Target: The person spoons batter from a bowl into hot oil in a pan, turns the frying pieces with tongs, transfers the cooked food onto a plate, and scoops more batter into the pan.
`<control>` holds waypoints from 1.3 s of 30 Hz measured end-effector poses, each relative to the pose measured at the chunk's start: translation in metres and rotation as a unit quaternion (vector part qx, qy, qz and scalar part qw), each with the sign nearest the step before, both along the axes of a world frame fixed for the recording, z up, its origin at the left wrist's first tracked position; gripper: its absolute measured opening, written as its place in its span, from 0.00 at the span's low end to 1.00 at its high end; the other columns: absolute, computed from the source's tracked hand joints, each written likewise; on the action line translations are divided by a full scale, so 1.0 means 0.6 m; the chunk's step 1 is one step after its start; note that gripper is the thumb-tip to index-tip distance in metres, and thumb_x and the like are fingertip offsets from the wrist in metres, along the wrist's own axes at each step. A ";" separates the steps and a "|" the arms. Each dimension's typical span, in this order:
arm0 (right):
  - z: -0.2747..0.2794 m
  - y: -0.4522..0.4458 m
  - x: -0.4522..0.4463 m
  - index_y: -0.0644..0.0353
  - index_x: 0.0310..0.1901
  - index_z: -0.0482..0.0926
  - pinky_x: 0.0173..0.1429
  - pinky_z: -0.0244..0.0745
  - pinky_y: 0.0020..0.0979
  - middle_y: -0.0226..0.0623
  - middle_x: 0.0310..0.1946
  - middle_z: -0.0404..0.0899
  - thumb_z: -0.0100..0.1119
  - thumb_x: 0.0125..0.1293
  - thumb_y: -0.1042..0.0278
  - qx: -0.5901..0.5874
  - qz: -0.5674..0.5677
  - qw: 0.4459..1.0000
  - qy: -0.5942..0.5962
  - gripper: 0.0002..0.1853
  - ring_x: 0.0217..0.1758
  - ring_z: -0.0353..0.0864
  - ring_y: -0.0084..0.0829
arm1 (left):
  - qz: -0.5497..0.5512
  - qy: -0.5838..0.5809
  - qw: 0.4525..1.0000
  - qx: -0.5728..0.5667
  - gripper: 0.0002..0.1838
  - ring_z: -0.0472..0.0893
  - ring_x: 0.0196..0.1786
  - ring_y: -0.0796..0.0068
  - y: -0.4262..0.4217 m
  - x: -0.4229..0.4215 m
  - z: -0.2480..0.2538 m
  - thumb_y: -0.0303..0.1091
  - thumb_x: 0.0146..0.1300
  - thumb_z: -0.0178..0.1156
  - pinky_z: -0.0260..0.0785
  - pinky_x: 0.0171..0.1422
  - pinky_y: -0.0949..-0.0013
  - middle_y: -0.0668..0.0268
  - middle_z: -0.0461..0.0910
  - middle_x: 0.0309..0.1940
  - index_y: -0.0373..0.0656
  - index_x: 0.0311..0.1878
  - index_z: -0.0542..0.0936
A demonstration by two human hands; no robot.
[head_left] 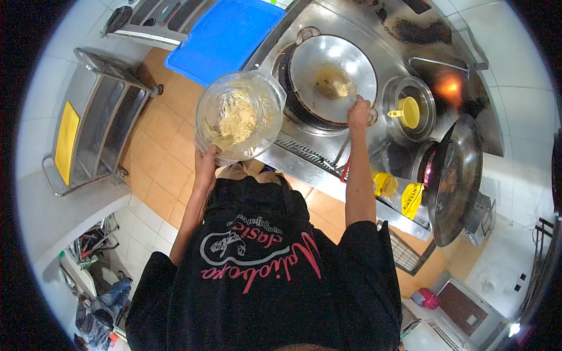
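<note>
A clear glass bowl (266, 96) with pale, lumpy batter (237, 121) inside is gripped at its near rim by my left hand (208, 162). My right hand (359, 111) is closed over the right side of a metal wok (316, 51), its fingers wrapped round something I cannot make out. In the wok lies a little yellowish oil with a pale lump of batter (342, 89) near my right fingertips. The wok sits on the stove, to the right of the bowl.
A blue tray (228, 41) lies beyond the bowl. Right of the wok are a yellow dipper (410, 112) in a metal pot, a large dark wok (456, 181) tilted over a flame, a yellow tub (384, 183) and a yellow packet (412, 200). A metal cart (99, 120) stands left.
</note>
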State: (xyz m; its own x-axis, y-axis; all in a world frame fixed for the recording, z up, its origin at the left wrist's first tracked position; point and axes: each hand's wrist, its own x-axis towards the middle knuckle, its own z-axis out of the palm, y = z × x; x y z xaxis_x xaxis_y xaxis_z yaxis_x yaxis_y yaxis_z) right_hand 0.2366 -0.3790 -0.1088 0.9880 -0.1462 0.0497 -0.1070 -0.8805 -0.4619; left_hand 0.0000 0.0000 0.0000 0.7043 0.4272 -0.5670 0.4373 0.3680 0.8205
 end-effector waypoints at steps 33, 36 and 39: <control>0.189 0.359 -0.224 0.57 0.47 0.79 0.37 0.71 0.36 0.44 0.31 0.73 0.52 0.57 0.77 0.112 0.369 0.922 -0.030 0.15 0.34 0.76 0.41 | -0.062 -0.062 0.996 -0.013 0.43 0.64 0.64 0.68 0.007 0.004 -0.004 0.21 0.50 0.46 0.61 0.61 0.72 0.57 0.59 0.66 0.44 0.73 0.45; 0.171 0.376 -0.227 0.57 0.46 0.78 0.38 0.72 0.40 0.44 0.34 0.72 0.50 0.54 0.79 0.044 0.408 0.912 -0.014 0.17 0.35 0.77 0.45 | -0.057 -0.117 0.991 -0.007 0.43 0.62 0.65 0.68 -0.001 0.006 0.008 0.19 0.51 0.46 0.59 0.64 0.70 0.57 0.57 0.67 0.44 0.73 0.44; 0.166 0.353 -0.230 0.56 0.46 0.78 0.39 0.72 0.42 0.43 0.34 0.71 0.49 0.52 0.79 -0.029 0.463 0.886 -0.012 0.18 0.36 0.77 0.45 | -0.086 -0.138 0.986 0.038 0.43 0.60 0.67 0.68 0.001 0.002 -0.002 0.19 0.52 0.46 0.55 0.67 0.70 0.57 0.54 0.69 0.43 0.73 0.43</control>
State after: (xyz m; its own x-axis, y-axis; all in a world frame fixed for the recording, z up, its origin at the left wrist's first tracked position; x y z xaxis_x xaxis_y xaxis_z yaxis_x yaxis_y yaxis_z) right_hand 0.0987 -0.1672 -0.0094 0.6821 0.7293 0.0537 0.6822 -0.6081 -0.4060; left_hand 0.0013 0.0004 -0.0014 0.8932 0.3220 -0.3138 0.2433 0.2408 0.9396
